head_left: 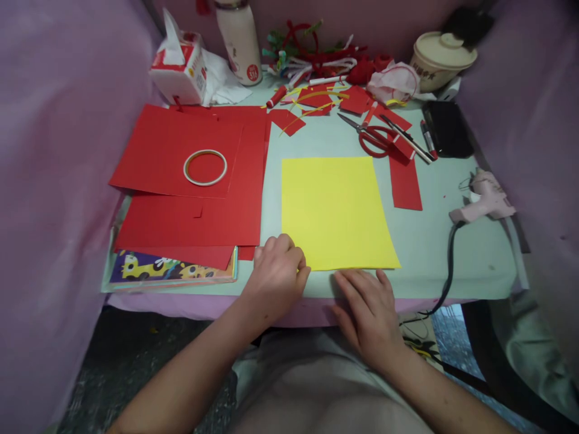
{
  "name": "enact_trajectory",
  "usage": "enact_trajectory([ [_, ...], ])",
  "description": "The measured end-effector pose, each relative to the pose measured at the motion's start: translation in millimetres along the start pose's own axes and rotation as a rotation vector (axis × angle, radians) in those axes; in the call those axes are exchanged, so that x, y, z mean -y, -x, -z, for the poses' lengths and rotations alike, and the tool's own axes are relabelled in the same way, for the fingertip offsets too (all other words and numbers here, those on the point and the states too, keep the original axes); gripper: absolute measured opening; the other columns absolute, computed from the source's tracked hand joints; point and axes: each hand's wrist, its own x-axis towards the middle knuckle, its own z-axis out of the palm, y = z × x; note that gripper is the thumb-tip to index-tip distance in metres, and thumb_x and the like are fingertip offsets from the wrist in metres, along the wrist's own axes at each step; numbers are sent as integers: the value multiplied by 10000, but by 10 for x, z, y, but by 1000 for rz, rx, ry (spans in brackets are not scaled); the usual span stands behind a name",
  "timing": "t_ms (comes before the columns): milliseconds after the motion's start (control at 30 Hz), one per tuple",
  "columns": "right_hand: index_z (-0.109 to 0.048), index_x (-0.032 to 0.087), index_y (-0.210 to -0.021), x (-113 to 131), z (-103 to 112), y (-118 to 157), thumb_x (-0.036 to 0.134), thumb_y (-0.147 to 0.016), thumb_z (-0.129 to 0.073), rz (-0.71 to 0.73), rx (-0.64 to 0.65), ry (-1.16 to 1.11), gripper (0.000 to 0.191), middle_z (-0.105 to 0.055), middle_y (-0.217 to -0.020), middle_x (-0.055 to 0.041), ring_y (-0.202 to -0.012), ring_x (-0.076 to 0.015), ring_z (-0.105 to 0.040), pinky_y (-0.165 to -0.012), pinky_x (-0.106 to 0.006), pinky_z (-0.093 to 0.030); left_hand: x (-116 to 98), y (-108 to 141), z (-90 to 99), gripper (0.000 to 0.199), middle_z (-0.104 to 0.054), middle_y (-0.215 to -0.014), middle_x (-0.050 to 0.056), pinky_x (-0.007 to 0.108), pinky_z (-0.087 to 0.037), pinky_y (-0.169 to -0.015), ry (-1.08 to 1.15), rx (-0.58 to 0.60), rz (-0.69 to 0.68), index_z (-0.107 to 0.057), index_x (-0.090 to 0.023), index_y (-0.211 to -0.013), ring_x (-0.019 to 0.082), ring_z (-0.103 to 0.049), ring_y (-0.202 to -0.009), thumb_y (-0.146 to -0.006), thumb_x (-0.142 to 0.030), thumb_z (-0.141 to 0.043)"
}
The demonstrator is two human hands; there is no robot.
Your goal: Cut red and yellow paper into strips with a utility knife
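Observation:
A yellow sheet of paper lies flat in the middle of the table, and its near edge looks doubled. My left hand is closed over its near left corner, fingers curled and thumb pressed to them. My right hand lies palm down at the table's front edge. Its fingers are stretched out, with the tips at or just short of the sheet's near edge; whether they touch it I cannot tell.
Red sheets with a tape roll on top lie left, over a picture book. Beyond the yellow sheet are scissors and red scraps. A glue gun with a hanging cord sits right; a bottle stands behind.

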Motion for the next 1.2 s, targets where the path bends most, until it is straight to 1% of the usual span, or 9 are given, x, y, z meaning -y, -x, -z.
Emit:
enact_trajectory([
  [67, -524, 126, -1359, 20, -9, -1, 238, -954, -558, 35, 10, -2, 421, -653, -1241, -142, -1209, -263, -548, -1148, -499, -279, 7, 1, -2, 123, -547, -980, 57, 404, -349, -812, 12, 6, -3, -611, -184, -802, 245, -487, -966, -905, -226, -558],
  [167, -524, 96, -1359, 55, -51, -31, 255, -966, -534, 77, 44, 27, 423, -652, -1262, -147, -1227, -265, -537, -1141, -479, -294, 19, 6, -3, 130, -546, -989, 59, 411, -354, -818, 18, 4, -12, -615, -183, -814, 248, -486, -972, -912, -244, -554],
  [367, -519, 86, -1370, 63, -112, -68, 316, -976, -525, 80, 79, 62, 455, -634, -1300, -162, -1249, -276, -520, -1131, -496, -317, 39, 21, -3, 143, -543, -993, 60, 415, -364, -816, 31, -3, -33, -619, -182, -831, 248, -485, -968, -924, -255, -538],
  [700, -555, 85, -1347, 74, -109, -90, 357, -988, -512, 48, 100, 45, 453, -640, -1282, -149, -1228, -278, -517, -1155, -500, -269, 53, 13, -3, 147, -541, -1003, 66, 429, -384, -842, 24, 7, -43, -630, -181, -852, 256, -491, -983, -930, -264, -537],
  [933, -547, 98, -1367, 60, -142, -73, 404, -987, -517, 63, 106, 101, 489, -650, -1276, -133, -1228, -276, -513, -1176, -493, -239, 86, 34, 39, 155, -557, -1007, 63, 434, -390, -861, 29, 10, -70, -634, -182, -852, 258, -503, -997, -940, -267, -538],
  [1067, -516, 114, -1398, 38, -158, -45, 438, -996, -488, 73, 109, 115, 517, -631, -1303, -141, -1243, -276, -509, -1178, -505, -236, 164, 113, 66, 127, -567, -1019, 55, 425, -395, -864, 46, -18, -71, -648, -185, -862, 247, -520, -993, -923, -282, -592],
  [1200, -516, 104, -1390, 32, -144, -44, 443, -1000, -471, 78, 112, 105, 519, -619, -1294, -162, -1228, -284, -514, -1157, -530, -275, 250, 179, 48, 136, -575, -1005, 55, 413, -407, -864, 41, -83, -94, -652, -179, -873, 237, -527, -968, -922, -299, -608],
])
